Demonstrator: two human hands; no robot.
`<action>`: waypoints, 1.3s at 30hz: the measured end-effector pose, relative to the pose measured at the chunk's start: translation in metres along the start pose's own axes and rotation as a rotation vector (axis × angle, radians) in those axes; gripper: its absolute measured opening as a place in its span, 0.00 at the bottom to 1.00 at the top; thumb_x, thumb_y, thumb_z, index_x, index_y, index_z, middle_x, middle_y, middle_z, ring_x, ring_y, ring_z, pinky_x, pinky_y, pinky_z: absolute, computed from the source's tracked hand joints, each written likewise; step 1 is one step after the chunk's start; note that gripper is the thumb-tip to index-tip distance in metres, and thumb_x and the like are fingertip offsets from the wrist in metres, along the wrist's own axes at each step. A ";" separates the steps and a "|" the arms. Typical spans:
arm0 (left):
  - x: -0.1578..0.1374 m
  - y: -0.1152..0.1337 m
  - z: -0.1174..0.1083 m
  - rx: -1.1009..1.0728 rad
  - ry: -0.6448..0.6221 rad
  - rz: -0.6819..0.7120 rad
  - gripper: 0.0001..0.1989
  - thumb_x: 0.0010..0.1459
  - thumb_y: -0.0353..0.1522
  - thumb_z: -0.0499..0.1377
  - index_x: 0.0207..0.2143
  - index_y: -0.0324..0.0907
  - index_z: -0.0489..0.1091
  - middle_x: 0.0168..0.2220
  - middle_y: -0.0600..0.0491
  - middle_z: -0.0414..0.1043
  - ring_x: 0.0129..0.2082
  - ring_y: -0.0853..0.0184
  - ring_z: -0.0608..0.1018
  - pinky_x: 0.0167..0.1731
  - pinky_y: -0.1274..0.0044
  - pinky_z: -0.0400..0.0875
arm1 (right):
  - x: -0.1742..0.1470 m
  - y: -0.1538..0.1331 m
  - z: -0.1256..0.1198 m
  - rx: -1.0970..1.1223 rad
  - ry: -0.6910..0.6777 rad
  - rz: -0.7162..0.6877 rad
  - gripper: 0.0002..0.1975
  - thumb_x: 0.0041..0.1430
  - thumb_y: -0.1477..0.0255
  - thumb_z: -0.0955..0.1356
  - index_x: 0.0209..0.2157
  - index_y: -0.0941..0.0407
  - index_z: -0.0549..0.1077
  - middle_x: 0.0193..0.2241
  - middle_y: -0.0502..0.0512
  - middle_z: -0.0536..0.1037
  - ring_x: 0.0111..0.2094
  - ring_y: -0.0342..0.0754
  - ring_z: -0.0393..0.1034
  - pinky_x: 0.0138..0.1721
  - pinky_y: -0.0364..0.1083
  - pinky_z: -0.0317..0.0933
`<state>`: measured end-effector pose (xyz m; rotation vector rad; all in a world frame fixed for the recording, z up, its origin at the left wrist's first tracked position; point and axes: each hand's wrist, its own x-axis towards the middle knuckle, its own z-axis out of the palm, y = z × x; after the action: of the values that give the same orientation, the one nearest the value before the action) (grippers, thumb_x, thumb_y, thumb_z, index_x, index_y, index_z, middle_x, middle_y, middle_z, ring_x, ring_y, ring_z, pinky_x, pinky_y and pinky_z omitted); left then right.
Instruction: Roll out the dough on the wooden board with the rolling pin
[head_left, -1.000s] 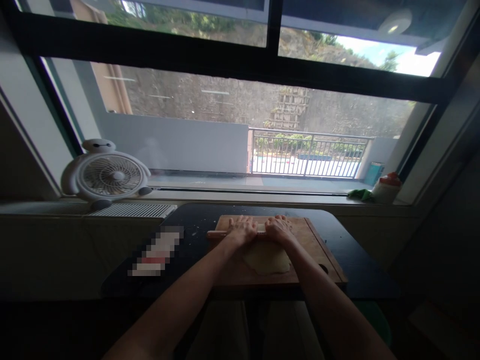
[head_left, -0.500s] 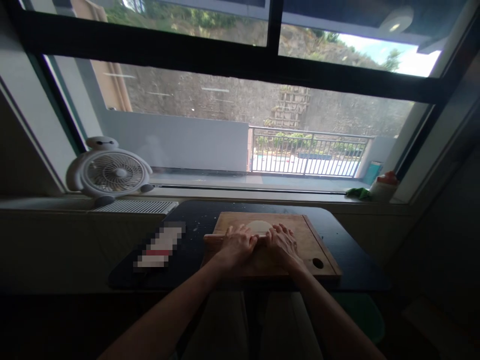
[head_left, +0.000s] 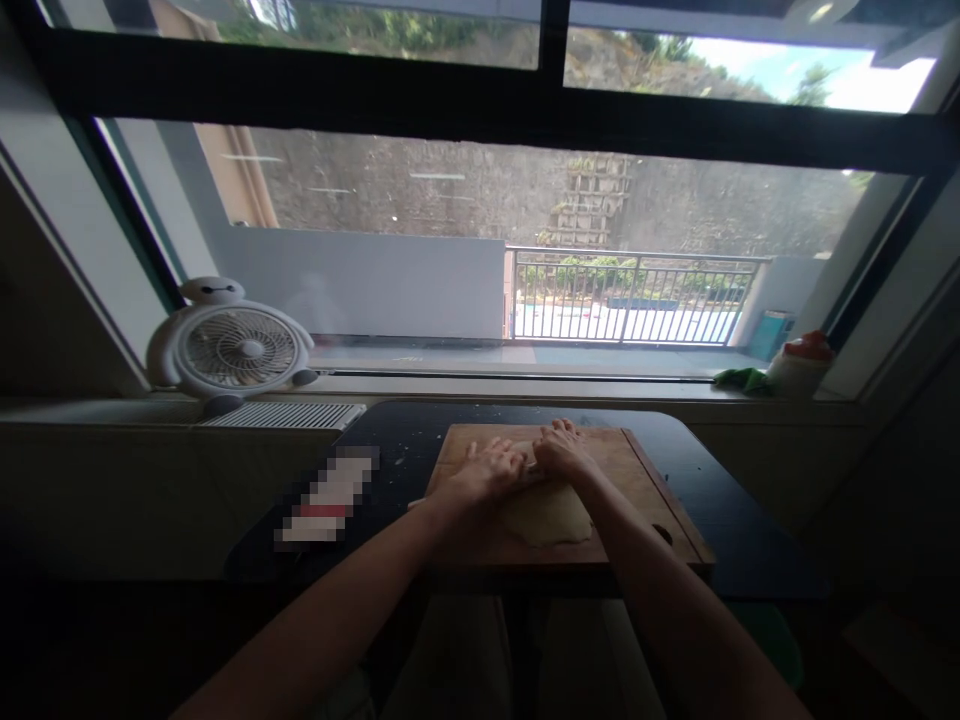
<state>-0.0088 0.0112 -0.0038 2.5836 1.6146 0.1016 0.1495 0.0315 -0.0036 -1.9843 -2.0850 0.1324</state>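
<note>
A flattened sheet of pale dough [head_left: 549, 515] lies on a wooden cutting board [head_left: 637, 490], its near edge uneven. Across it, at a slant, runs a wooden rolling pin [head_left: 533, 468], mostly covered by my hands; one end pokes out beyond my left wrist. My left hand [head_left: 491, 467] rests over the pin with its fingers bent forward. Further forward, my right hand [head_left: 561, 450] is curled over the pin's other part. Both hands press down on the pin near the far part of the dough, which they partly hide.
The board sits on a dark table [head_left: 720, 520]. A blurred-out pale item [head_left: 337, 495] lies at the table's left. A white fan [head_left: 240, 345] stands on the left sill. A bottle [head_left: 802, 365] and a green cloth [head_left: 742, 380] are on the right sill, below the window.
My hands and the rolling pin have moved forward over the dough, and the pin is more slanted. More dough now shows on the near side of the pin. The view has shifted slightly.
</note>
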 end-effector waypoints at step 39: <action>0.019 0.021 0.009 0.013 0.167 -0.151 0.20 0.60 0.41 0.43 0.42 0.42 0.69 0.51 0.45 0.67 0.53 0.53 0.63 0.53 0.56 0.51 | -0.049 0.012 0.003 0.032 0.125 0.007 0.20 0.63 0.67 0.53 0.38 0.55 0.73 0.45 0.59 0.72 0.50 0.53 0.60 0.51 0.50 0.50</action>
<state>0.0189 0.0190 -0.0102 2.5114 1.8652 0.3040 0.1616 -0.0162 -0.0158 -1.9290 -1.9858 0.0417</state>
